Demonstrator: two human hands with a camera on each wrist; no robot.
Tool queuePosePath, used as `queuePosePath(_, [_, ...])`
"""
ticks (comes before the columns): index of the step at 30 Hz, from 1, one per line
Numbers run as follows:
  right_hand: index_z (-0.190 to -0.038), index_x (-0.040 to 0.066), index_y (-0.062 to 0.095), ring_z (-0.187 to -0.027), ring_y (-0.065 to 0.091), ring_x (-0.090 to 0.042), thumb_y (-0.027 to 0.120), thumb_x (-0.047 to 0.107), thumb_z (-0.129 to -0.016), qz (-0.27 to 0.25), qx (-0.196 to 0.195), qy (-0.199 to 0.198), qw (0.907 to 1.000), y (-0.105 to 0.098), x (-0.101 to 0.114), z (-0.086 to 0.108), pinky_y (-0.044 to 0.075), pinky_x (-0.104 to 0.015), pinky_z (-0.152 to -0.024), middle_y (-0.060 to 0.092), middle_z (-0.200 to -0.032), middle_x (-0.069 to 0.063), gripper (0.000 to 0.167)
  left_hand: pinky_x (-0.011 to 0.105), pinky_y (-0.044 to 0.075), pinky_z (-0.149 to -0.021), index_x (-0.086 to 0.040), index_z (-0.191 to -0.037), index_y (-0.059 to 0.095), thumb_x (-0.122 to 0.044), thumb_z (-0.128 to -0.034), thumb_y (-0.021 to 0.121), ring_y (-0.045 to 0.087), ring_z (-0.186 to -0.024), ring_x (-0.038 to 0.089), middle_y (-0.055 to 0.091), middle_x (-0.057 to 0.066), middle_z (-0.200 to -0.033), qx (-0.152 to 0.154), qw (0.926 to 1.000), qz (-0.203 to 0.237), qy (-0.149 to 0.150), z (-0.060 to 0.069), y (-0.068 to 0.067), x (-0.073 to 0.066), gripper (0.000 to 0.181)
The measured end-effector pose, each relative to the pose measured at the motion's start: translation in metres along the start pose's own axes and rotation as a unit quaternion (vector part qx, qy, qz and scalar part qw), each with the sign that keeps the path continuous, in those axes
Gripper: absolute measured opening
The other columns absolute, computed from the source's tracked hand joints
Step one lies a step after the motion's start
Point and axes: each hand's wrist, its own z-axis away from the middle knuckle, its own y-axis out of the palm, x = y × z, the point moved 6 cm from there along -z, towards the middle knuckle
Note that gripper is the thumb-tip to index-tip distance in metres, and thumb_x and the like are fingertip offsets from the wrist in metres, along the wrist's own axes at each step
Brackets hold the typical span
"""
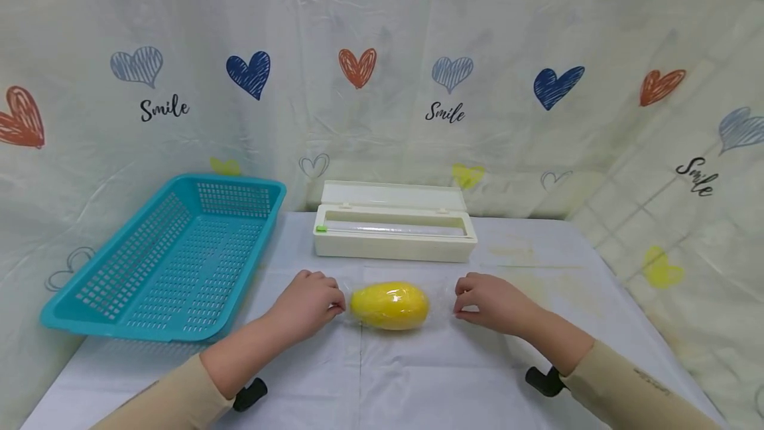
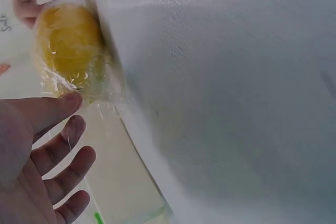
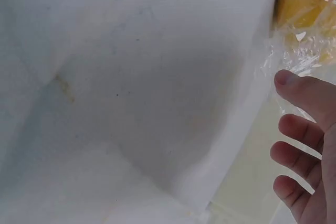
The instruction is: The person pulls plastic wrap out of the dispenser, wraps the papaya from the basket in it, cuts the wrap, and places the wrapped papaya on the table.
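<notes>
A yellow oval fruit [image 1: 390, 306] lies on the white-covered table, wrapped in clear plastic wrap [image 1: 440, 300] whose loose ends stick out at both sides. At its left end, my left hand [image 1: 309, 304] pinches the plastic wrap [image 2: 97, 85] between thumb and index finger, with the other fingers spread apart. My right hand [image 1: 494, 302] is at the opposite end; its thumb touches or nearly touches the film [image 3: 294, 59], and a gap shows between thumb and fingers. The fruit [image 2: 71, 38] shows glossy creases of film in the left wrist view.
Behind the fruit stands a white wrap dispenser box [image 1: 394, 249] with its lid raised, a roll of film [image 1: 394, 228] and a green slider [image 1: 321, 228] inside. A blue plastic basket [image 1: 179, 264] is at the left. A curtain [image 1: 382, 131] printed with hearts hangs behind the table.
</notes>
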Motion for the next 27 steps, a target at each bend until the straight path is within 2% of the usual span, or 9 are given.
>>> queuePosePath(6, [-0.086,0.022,0.078,-0.077,0.047,-0.007,0.082,0.022,-0.083,0.008,0.011,-0.015,0.9998,0.006,0.002,-0.006,0.048,-0.024,-0.069,0.053,-0.085,0.014,0.005,0.037,0.041,-0.081,-0.026,-0.084,0.078,-0.021,-0.0840,0.079,0.055,-0.083,0.014,0.062,-0.014,-0.079,-0.014,0.9998,-0.006,-0.014,0.000,-0.001,0.001,0.005])
queuePosePath(8, [-0.086,0.021,0.079,-0.077,0.047,-0.007,0.081,0.023,-0.083,0.009,0.013,-0.015,0.9998,0.007,0.002,-0.006,0.048,-0.025,-0.069,0.054,-0.085,0.014,0.004,0.037,0.041,-0.081,-0.025,-0.085,0.078,-0.022,-0.0845,0.079,0.055,-0.082,0.013,0.062,-0.014,-0.080,-0.012,0.9996,0.007,-0.026,0.000,-0.001,0.002,0.004])
queuePosePath(10, [-0.086,0.022,0.078,-0.078,0.048,-0.007,0.081,0.025,-0.084,0.008,0.022,-0.006,0.9997,0.008,0.002,-0.004,0.049,-0.026,-0.071,0.055,-0.086,0.013,0.005,0.038,0.042,-0.084,-0.025,-0.090,0.077,-0.024,-0.0851,0.079,0.056,-0.084,0.012,0.062,-0.015,-0.082,-0.001,0.9979,0.043,-0.050,0.001,0.000,0.005,0.005])
queuePosePath(12, [-0.089,0.023,0.077,-0.080,0.050,-0.009,0.081,0.028,-0.083,-0.006,0.033,0.007,0.9994,0.006,0.002,-0.002,0.050,-0.029,-0.073,0.057,-0.089,0.012,0.008,0.040,0.042,-0.088,-0.024,-0.096,0.076,-0.027,-0.0863,0.078,0.058,-0.087,0.012,0.064,-0.015,-0.085,0.010,0.9930,0.087,-0.080,0.002,0.000,0.008,0.010])
queuePosePath(15, [-0.094,0.025,0.075,-0.086,0.056,-0.011,0.080,0.038,-0.083,-0.038,0.043,0.041,0.9975,-0.002,-0.002,0.004,0.052,-0.033,-0.077,0.060,-0.094,0.011,0.018,0.042,0.041,-0.095,-0.023,-0.108,0.073,-0.035,-0.0875,0.076,0.059,-0.096,0.015,0.066,-0.010,-0.097,0.015,0.9800,0.145,-0.135,0.005,-0.002,0.016,0.024])
queuePosePath(19, [-0.103,0.024,0.074,-0.091,0.060,-0.017,0.075,0.051,-0.084,-0.106,0.018,0.100,0.9891,-0.022,-0.013,0.007,0.052,-0.034,-0.078,0.063,-0.099,0.009,0.033,0.048,0.040,-0.101,-0.024,-0.121,0.069,-0.044,-0.0868,0.074,0.055,-0.115,0.024,0.063,-0.002,-0.121,-0.003,0.9674,0.181,-0.177,0.003,-0.006,0.025,0.040])
queuePosePath(21, [-0.108,0.021,0.073,-0.093,0.060,-0.021,0.074,0.052,-0.084,-0.150,0.000,0.118,0.9816,-0.032,-0.017,0.001,0.052,-0.037,-0.079,0.065,-0.102,0.007,0.039,0.053,0.039,-0.102,-0.026,-0.127,0.066,-0.048,-0.0855,0.074,0.051,-0.123,0.029,0.058,0.001,-0.132,-0.001,0.9643,0.195,-0.179,-0.002,-0.004,0.026,0.048])
queuePosePath(23, [-0.115,0.019,0.072,-0.097,0.060,-0.024,0.074,0.052,-0.085,-0.191,-0.006,0.125,0.9736,-0.038,-0.019,-0.009,0.051,-0.041,-0.083,0.065,-0.106,0.004,0.045,0.056,0.038,-0.103,-0.029,-0.131,0.063,-0.053,-0.0833,0.074,0.048,-0.127,0.033,0.054,0.002,-0.139,0.013,0.9632,0.204,-0.174,-0.008,0.001,0.025,0.055])
queuePosePath(27, [-0.126,0.017,0.068,-0.106,0.057,-0.028,0.074,0.051,-0.085,-0.240,0.029,0.111,0.9640,-0.032,-0.013,-0.037,0.049,-0.050,-0.089,0.064,-0.116,-0.001,0.054,0.058,0.036,-0.103,-0.032,-0.137,0.059,-0.058,-0.0782,0.077,0.045,-0.127,0.036,0.049,0.005,-0.144,0.054,0.9644,0.207,-0.156,-0.021,0.015,0.018,0.066])
